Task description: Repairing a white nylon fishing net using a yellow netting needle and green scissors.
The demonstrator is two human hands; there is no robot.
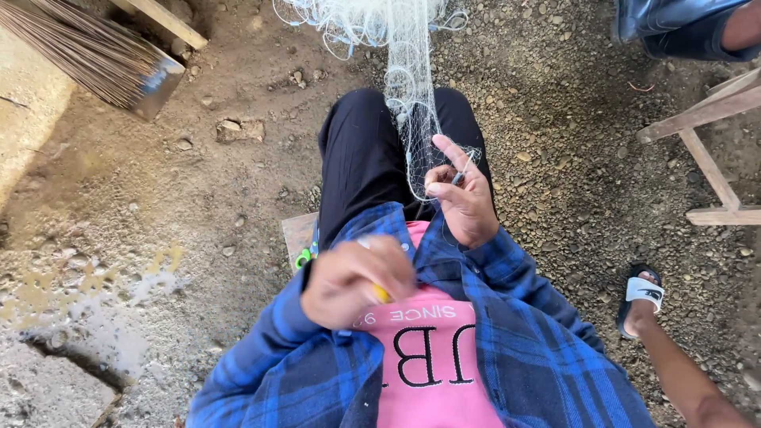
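Note:
A white fishing net (410,95) runs from the ground at the top down over my black-trousered knees. My right hand (464,202) pinches the net's lower end between thumb and fingers, with a thin thread across the fingertips. Close to my chest, over the pink shirt, my left hand (357,279) is closed around a small yellow tool (381,294), of which only the tip shows.
Green-handled scissors (304,257) lie on a wooden seat edge (297,231) by my left thigh. A stick broom (95,51) lies top left. A wooden frame (705,150) stands at right. Another person's sandalled foot (639,295) and leg are lower right, a dark shoe (674,24) top right. Gravel ground.

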